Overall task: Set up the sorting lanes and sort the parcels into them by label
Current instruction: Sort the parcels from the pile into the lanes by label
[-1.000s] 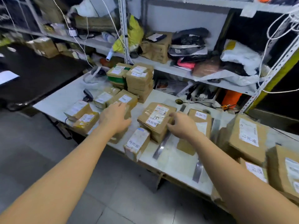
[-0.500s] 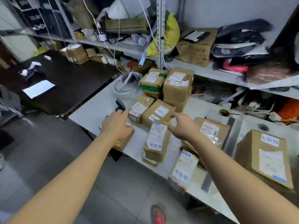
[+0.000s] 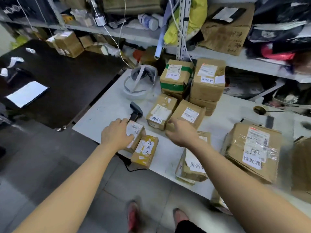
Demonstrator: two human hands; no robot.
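Note:
Brown labelled parcels lie on the white table (image 3: pixel 107 108). My left hand (image 3: pixel 116 133) grips the left end of a small parcel (image 3: pixel 137 132), fingers over its far edge and thumb on its label. Touching it on the right is a yellow-taped parcel (image 3: pixel 145 152). My right hand (image 3: pixel 181 132) hovers with loosely curled fingers and holds nothing, just in front of two parcels lying side by side (image 3: pixel 159 113) (image 3: pixel 188 115). Under my right forearm a parcel (image 3: pixel 193 167) sits at the table's front edge. A large parcel (image 3: pixel 252 152) lies to the right.
Two stacks of parcels (image 3: pixel 176 76) (image 3: pixel 207 81) stand at the back under a cluttered shelf (image 3: pixel 235 61). A barcode scanner (image 3: pixel 135 110) lies just beyond my left hand, its cable hanging off the front edge. A white headset (image 3: pixel 139 83) lies behind it. A black table (image 3: pixel 58 81) adjoins on the left.
The view has swung left and closer. My right hand has let go of the upright parcel, which now sits under my forearm. My left hand stays on the small parcel.

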